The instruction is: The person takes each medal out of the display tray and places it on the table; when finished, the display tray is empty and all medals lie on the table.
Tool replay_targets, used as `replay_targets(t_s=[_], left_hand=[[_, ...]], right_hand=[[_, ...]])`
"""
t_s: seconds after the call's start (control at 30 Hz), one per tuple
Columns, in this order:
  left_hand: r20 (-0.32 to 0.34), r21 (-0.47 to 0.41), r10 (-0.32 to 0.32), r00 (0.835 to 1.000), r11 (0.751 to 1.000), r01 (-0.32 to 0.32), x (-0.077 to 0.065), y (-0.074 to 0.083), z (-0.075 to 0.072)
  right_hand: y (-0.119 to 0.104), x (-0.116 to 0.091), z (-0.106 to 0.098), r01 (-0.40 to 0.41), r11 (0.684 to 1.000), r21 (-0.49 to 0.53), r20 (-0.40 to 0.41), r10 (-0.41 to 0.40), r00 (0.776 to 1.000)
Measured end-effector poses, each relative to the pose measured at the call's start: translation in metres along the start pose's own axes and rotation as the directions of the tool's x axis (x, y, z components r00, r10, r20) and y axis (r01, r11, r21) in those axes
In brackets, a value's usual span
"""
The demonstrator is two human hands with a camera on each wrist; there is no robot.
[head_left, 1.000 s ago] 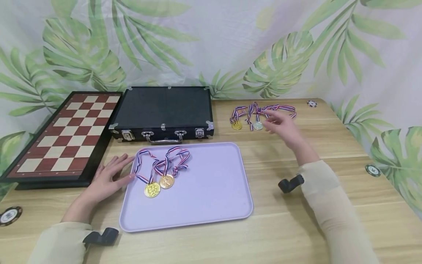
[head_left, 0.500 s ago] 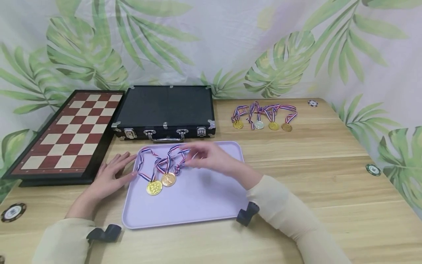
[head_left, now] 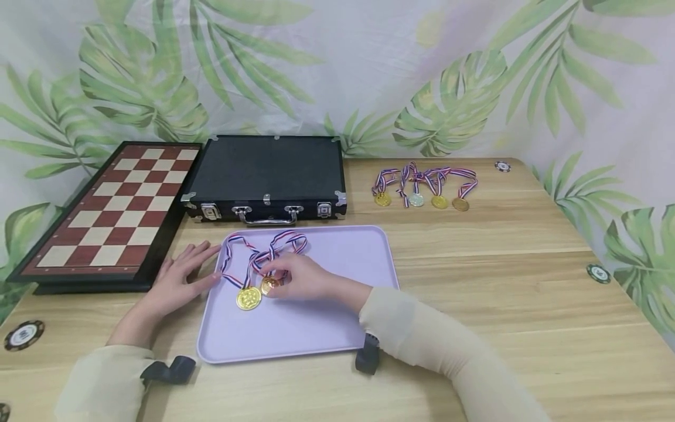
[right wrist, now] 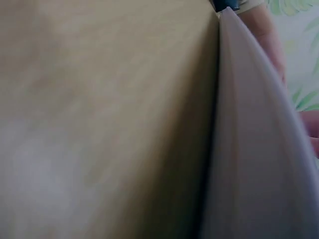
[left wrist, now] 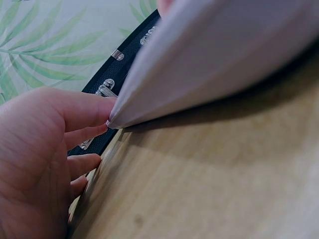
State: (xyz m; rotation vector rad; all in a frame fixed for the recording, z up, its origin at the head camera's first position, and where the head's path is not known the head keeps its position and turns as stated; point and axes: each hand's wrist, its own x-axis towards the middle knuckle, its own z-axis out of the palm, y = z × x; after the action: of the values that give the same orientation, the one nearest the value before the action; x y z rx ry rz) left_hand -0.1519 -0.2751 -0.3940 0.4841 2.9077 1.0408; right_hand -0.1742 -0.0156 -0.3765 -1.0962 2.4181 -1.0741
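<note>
A lilac tray (head_left: 348,249) lies on the wooden table with two medals on striped ribbons at its left side. One is a gold medal (head_left: 249,298); to its right is a bronze-coloured medal (head_left: 269,285), partly covered by my right hand (head_left: 308,278). Thumb and fingers of that hand pinch the bronze-coloured medal, which lies low over the tray. My left hand (head_left: 176,281) rests beside the tray with fingers spread, its thumb at the left rim. In the left wrist view, fingertips (left wrist: 107,112) of this hand meet the tray's edge. The right wrist view shows mostly tray side and table.
Behind the tray stands a black case (head_left: 269,170) with metal latches, and a chessboard (head_left: 121,208) lies to its left. Several ribboned medals (head_left: 416,200) lie in a row at the back right. Poker chips (head_left: 598,273) sit near the table edges.
My right hand has come from the back-right medals, left and towards me over the tray, down to the bronze-coloured medal. The left hand has stayed at the tray's left rim.
</note>
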Motion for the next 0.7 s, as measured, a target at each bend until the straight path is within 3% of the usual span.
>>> replay_targets(t_s=[0.1, 0.33, 0.47, 0.7], left_hand=[[0.004, -0.002, -0.002, 1.0, 1.0, 0.003, -0.0001, 0.0001, 0.0001], [0.007, -0.001, -0.007, 1.0, 1.0, 0.007, -0.0006, 0.0009, 0.0001], [0.005, -0.004, -0.005, 1.0, 1.0, 0.005, -0.0005, 0.0011, 0.0001], [0.002, -0.005, -0.003, 1.0, 1.0, 0.003, -0.0008, 0.0004, 0.0004]], right_hand=[[0.0006, 0.0004, 0.0034, 0.0, 0.995, -0.098, -0.029, -0.003, 1.0], [0.004, 0.0016, 0.0078, -0.082, 0.978, -0.193, -0.068, 0.07, 0.995], [0.0019, 0.0006, 0.0067, -0.098, 0.962, -0.254, -0.048, 0.089, 0.995], [0.0009, -0.0011, 0.0055, -0.073, 0.959, -0.273, 0.0, 0.076, 0.997]])
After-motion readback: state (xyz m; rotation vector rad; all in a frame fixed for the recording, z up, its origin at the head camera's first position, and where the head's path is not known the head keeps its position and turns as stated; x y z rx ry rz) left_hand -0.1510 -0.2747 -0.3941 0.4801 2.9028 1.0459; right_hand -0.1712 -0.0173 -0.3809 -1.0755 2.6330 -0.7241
